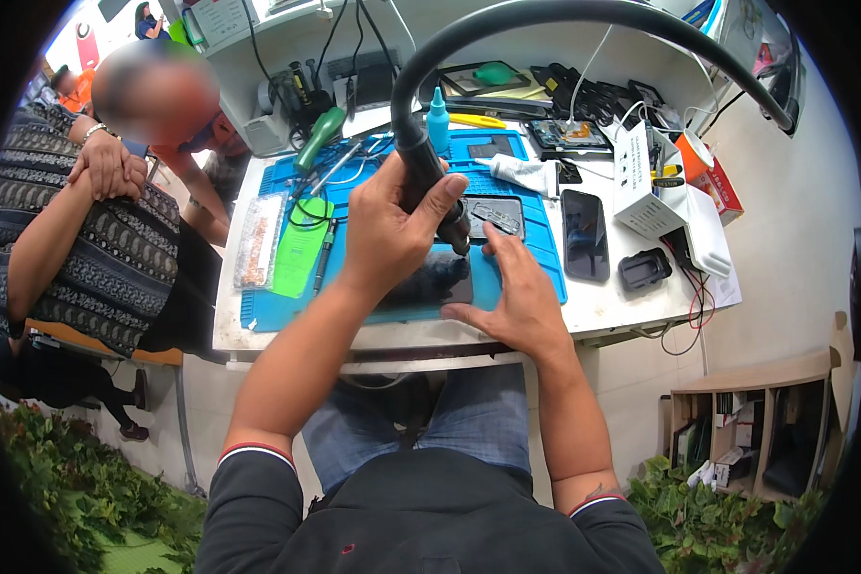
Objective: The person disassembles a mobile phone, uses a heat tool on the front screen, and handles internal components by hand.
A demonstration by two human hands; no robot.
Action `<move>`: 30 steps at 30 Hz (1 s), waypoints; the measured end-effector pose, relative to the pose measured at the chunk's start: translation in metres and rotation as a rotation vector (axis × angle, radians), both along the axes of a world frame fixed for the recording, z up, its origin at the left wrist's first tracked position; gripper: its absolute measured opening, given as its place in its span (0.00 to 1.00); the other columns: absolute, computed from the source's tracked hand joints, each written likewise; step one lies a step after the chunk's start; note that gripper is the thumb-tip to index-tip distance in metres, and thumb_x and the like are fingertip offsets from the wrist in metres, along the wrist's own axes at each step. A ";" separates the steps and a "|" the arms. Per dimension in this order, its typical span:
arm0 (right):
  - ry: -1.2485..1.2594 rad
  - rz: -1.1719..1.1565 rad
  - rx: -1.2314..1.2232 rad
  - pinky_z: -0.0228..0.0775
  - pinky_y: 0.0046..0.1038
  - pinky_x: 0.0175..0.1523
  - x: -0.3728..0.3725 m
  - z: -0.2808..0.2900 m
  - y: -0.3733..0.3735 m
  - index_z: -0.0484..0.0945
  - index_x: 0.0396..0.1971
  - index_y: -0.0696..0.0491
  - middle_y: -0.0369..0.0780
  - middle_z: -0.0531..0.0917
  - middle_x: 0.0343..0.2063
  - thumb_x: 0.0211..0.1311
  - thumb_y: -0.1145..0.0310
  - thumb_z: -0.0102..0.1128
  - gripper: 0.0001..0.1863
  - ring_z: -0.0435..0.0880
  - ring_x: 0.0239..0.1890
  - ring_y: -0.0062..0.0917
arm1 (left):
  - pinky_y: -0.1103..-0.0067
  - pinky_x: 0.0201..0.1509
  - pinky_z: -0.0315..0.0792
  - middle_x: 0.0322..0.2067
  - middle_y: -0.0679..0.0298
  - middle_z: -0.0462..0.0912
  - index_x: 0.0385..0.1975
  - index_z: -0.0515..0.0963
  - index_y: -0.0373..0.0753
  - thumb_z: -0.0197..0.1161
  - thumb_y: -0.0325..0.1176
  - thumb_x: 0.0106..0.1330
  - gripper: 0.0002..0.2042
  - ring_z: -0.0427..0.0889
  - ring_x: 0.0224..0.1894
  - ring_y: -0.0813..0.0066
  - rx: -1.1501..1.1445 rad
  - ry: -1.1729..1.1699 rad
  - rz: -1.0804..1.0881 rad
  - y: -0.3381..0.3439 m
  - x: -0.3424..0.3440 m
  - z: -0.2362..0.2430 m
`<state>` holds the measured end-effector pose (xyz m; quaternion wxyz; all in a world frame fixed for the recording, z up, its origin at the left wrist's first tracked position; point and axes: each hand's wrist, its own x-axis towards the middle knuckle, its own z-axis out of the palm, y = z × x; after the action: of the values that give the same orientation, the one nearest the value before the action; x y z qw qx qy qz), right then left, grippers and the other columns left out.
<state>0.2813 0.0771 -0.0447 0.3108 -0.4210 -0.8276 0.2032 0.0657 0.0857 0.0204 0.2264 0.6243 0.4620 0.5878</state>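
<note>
My left hand (387,230) is wrapped round the black handle of a hot air gun (421,158), whose thick hose arches up and over to the right. Its metal nozzle points down at a dark, glossy phone-sized panel (430,287) lying on the blue work mat (536,258). At the panel's right side is my right hand (526,301), thumb and fingers apart. The thumb tip touches the panel's near right corner, and the index finger reaches toward an opened phone housing (497,216) with small parts in it, just beyond the panel.
Right of the mat lie a black phone (585,234), a small black tray (644,270) and a white box (651,182). A white tube (524,175) and blue bottle (437,122) stand behind. Left are a green card (301,249) and bagged parts (258,239). A person (86,210) stands left.
</note>
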 end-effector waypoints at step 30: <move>-0.059 0.037 0.030 0.79 0.44 0.69 -0.001 0.002 -0.002 0.69 0.76 0.63 0.50 0.82 0.62 0.36 0.34 0.93 0.71 0.83 0.65 0.47 | 0.83 0.39 0.75 0.33 0.70 0.87 0.45 0.84 0.34 0.78 0.38 0.77 0.14 0.82 0.34 0.87 0.033 -0.040 -0.002 -0.049 -0.042 -0.004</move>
<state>0.2803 0.0751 -0.0428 0.2887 -0.4068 -0.8469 0.1841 0.0234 0.0364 0.0167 0.2257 0.6166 0.4470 0.6075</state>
